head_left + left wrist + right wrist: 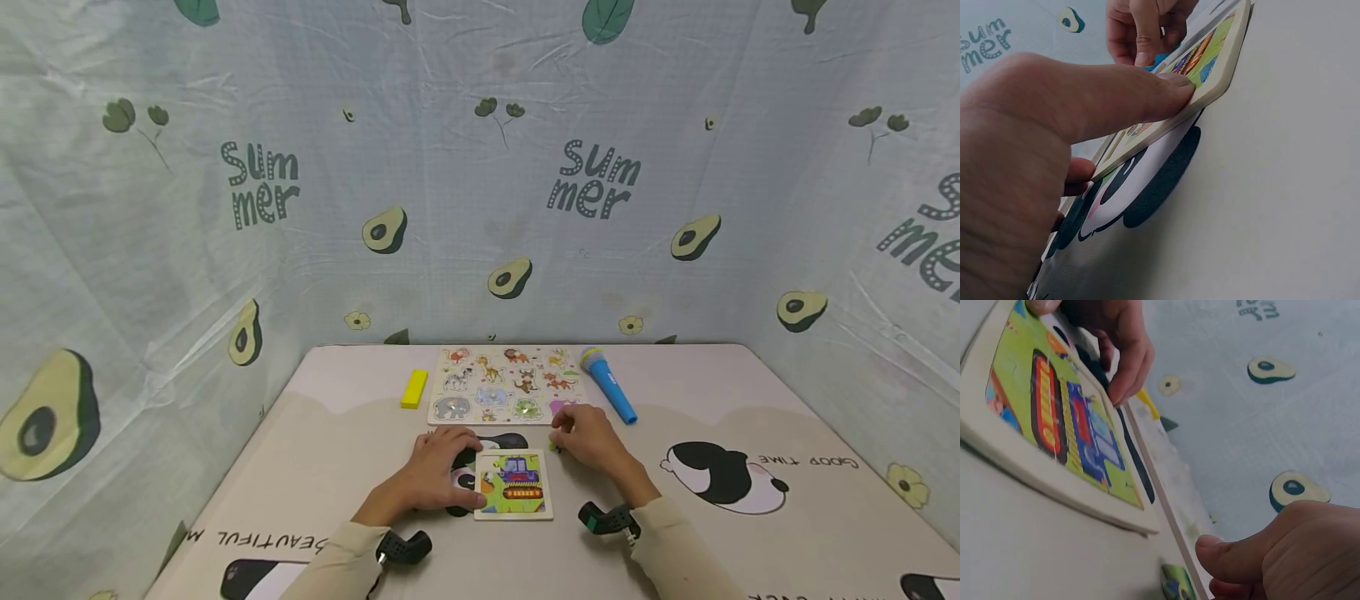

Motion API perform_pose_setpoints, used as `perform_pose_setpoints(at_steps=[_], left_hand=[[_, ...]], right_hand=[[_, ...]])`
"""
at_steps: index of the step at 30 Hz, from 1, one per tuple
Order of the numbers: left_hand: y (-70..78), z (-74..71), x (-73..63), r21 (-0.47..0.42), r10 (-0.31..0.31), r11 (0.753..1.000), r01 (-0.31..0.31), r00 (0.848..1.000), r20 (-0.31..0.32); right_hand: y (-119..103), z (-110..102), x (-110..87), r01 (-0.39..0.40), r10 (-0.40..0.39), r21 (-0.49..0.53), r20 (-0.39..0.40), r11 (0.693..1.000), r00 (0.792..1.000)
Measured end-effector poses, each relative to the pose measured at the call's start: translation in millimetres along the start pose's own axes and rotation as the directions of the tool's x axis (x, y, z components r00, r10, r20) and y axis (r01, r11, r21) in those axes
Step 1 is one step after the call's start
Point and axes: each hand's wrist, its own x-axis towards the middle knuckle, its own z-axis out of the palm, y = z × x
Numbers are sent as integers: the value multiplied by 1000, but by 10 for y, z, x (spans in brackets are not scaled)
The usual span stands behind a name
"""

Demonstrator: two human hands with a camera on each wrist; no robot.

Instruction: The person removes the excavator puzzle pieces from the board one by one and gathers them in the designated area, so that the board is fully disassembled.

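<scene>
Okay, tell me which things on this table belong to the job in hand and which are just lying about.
Part of the job, by the look of it:
- square vehicle puzzle, under the left hand
- small green piece, by the right hand

Just lying about:
- animal board
- yellow block
- blue microphone

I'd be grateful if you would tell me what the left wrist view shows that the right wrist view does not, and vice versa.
Only the left wrist view shows a bit of bright blue behind the right hand, apparently the blue microphone.

Only the right wrist view shows the small loose green piece and part of the yellow block.

Both show the framed vehicle puzzle, the left hand with its thumb on the frame, the right hand, and avocado prints on the backdrop.
</scene>
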Motion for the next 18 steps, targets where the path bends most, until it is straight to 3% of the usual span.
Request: perform_pose_setpoints(at_steps=[10, 18], left_hand=[[22, -24, -13, -2, -4, 1000, 4, 1000, 1], [36, -33, -10, -8, -2, 1000, 2, 1000, 2]], right_hand=[[-215, 63, -20, 68, -71, 39, 75, 997, 995], [-365, 197, -70, 157, -164, 51, 186, 986, 969]])
